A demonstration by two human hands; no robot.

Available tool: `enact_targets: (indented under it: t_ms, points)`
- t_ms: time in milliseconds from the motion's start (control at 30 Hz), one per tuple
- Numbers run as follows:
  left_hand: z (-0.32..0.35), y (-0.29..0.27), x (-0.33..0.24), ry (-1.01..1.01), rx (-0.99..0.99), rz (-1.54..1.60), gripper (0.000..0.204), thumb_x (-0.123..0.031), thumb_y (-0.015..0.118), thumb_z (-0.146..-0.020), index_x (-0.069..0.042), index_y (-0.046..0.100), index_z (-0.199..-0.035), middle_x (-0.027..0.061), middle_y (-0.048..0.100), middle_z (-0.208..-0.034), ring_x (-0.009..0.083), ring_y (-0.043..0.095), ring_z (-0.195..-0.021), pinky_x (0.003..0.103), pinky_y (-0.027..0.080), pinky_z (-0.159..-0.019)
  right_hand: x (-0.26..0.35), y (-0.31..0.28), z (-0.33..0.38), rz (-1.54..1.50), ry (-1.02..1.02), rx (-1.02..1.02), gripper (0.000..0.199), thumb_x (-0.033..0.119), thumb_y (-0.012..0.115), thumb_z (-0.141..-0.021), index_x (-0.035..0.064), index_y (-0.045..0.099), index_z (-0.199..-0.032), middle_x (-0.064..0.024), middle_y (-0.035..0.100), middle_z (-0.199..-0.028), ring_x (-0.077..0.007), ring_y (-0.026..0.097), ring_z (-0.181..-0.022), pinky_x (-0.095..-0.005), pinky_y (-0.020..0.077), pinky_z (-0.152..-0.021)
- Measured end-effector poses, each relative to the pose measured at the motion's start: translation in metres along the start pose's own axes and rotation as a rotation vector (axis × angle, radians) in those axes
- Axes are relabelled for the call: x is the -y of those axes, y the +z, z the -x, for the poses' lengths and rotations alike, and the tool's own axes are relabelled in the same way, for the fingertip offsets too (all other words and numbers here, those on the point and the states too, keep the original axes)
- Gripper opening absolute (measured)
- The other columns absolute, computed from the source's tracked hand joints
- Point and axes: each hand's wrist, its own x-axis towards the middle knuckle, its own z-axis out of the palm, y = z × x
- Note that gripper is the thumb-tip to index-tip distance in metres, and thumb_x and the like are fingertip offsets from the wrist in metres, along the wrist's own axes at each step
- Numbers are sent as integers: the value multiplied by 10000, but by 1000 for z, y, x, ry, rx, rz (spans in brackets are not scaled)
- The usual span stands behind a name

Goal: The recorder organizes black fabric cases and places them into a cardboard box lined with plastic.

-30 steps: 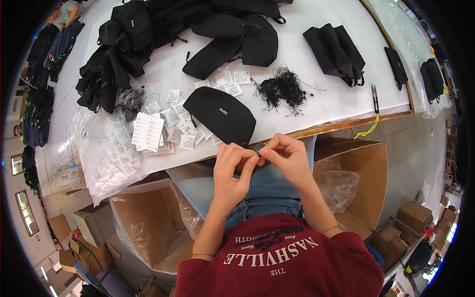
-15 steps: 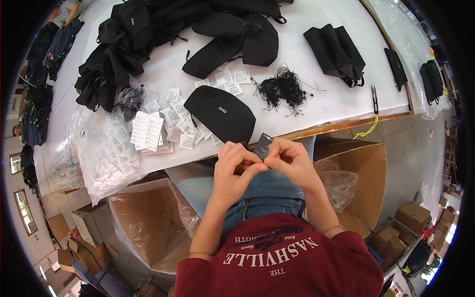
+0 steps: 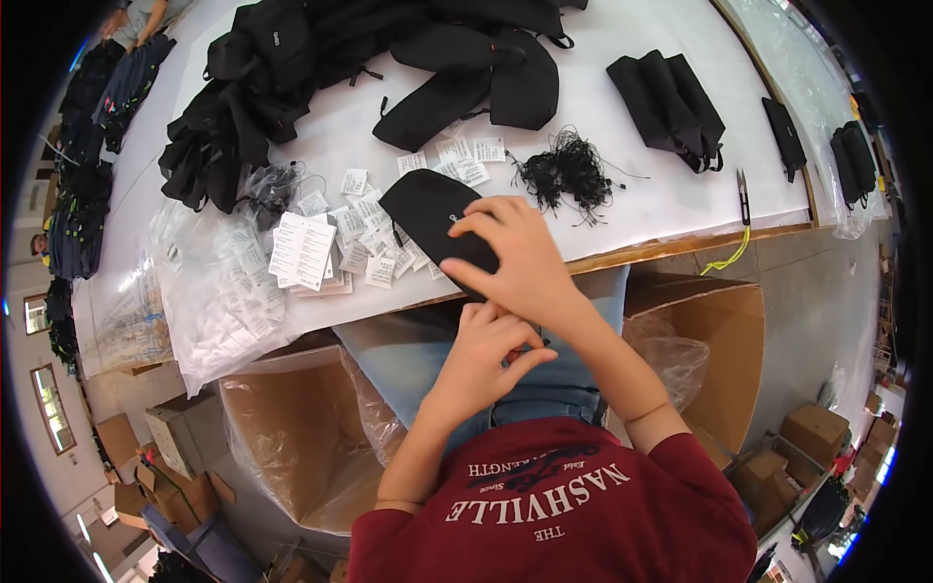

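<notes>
A black zippered pouch (image 3: 425, 209) lies at the table's near edge, its near part overhanging toward my lap. My right hand (image 3: 520, 260) is over its right side, thumb and fingers apart and curved, fingertips at the fabric. Just below, my left hand (image 3: 493, 352) is closed by the pouch's near end, partly behind my right wrist. What its fingers hold is hidden. White printed labels (image 3: 369, 216) are scattered left of the pouch, with a stack of white cards (image 3: 302, 251) among them. A tangle of black tag strings (image 3: 566, 175) sits beyond to the right.
Black bags (image 3: 272, 73) pile up at the far left. Folded black pouches (image 3: 669, 105) and small snips (image 3: 743, 199) with a yellow cord lie to the right. Below the table edge stand cardboard boxes (image 3: 714, 335) on both sides. A plastic bag of labels (image 3: 228, 301) hangs over the edge.
My right hand has left the small dark tag and moved up and left onto the pouch. My left hand has shifted slightly lower and to the right. The tag no longer shows.
</notes>
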Motion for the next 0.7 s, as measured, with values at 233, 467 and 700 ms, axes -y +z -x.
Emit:
enact_targets:
  t_ms: [233, 467, 700]
  points:
    - [16, 0, 11, -42, -20, 8, 157, -158, 734, -746, -69, 625, -816, 30, 594, -818, 201, 513, -856, 318, 352, -802, -20, 31, 8, 218, 74, 92, 331, 229, 712, -701, 91, 593, -977, -81, 564, -1071, -272, 544, -1024, -398, 412, -859]
    - [-12, -42, 31, 23, -379, -516, 312, -116, 707, -739, -93, 595, -1029, 73, 564, -1092, 280, 505, -1051, 380, 361, -903, 1, -14, 4, 40, 117, -109, 95, 103, 630, -798, 41, 612, -867, -92, 640, -799, -281, 627, -677, -326, 489, -586]
    - [-20, -66, 27, 255, -289, -694, 337, -38, 692, -653, -92, 637, -981, 38, 557, -976, 236, 535, -986, 371, 405, -851, 31, -55, 15, -10, 57, 8, 89, 74, 638, -797, 37, 615, -875, -80, 637, -789, -232, 633, -653, -287, 488, -579]
